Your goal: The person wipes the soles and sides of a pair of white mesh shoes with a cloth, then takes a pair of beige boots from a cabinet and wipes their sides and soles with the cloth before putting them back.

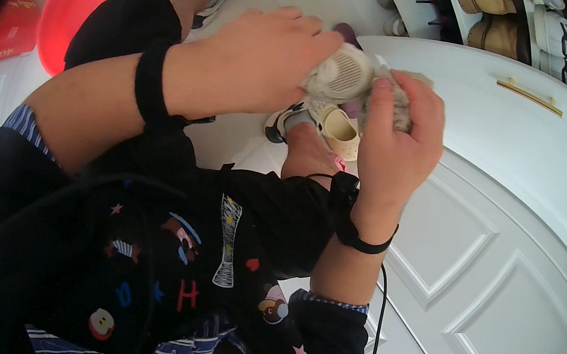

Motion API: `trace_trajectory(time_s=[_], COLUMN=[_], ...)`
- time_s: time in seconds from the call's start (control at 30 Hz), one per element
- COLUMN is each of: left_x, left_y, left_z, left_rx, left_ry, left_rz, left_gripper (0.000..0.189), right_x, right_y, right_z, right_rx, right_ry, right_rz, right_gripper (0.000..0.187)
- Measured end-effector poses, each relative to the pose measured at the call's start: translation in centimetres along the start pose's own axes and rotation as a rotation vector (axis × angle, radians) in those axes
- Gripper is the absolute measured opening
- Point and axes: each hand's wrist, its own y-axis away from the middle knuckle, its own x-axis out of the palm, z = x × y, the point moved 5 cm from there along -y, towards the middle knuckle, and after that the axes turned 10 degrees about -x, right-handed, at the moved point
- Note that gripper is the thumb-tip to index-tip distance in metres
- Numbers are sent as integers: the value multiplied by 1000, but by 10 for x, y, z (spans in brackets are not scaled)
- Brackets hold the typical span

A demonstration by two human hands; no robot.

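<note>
My left hand (250, 60) is closed around a white shoe (342, 74), whose ribbed or mesh-like patch faces the camera. Close to its right side, my right hand (408, 123) pinches a crumpled grey-beige cloth (399, 103) between thumb and fingers. The cloth is beside the shoe; whether they touch is unclear. Part of the shoe is hidden by my left hand. Below both hands, a cream perforated clog (341, 135) rests on the floor near my foot.
A pink basin (78, 5) stands at the upper left, with a red box (10, 28) beyond it. Shoes (556, 41) fill an open rack at the upper right. A white drawer front (484, 117) with a gold handle (530, 99) lies right of my hands, and my knees are below.
</note>
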Motion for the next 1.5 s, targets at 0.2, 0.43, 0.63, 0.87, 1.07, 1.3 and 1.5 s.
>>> trace_trajectory(time_s=[0.2,0.43,0.63,0.87,1.07,1.3,1.5], left_x=[-11,-5,-5,-8,-10,-30,-27], left_y=[0,4,3,2,2,-5,-2], left_z=[8,-1,5,7,8,9,1], left_rx=[-38,118,112,75,59,-9,-4], left_ry=[-26,-248,-249,-232,-216,-138,-109], left_rz=[-121,-188,-220,-214,-211,-305,-221], left_gripper=[68,67,68,70,71,72,71], right_x=[14,3,15,14,12,16,-1], right_y=[7,1,9,7,8,15,8], right_z=[5,-2,-3,-2,0,-1,-7], right_rx=[-22,-2,-34,-12,4,-7,29], right_ry=[-44,-48,-77,-86,-98,-88,-38], right_rz=[111,-30,124,160,156,144,-65], right_gripper=[17,16,17,20,20,20,20])
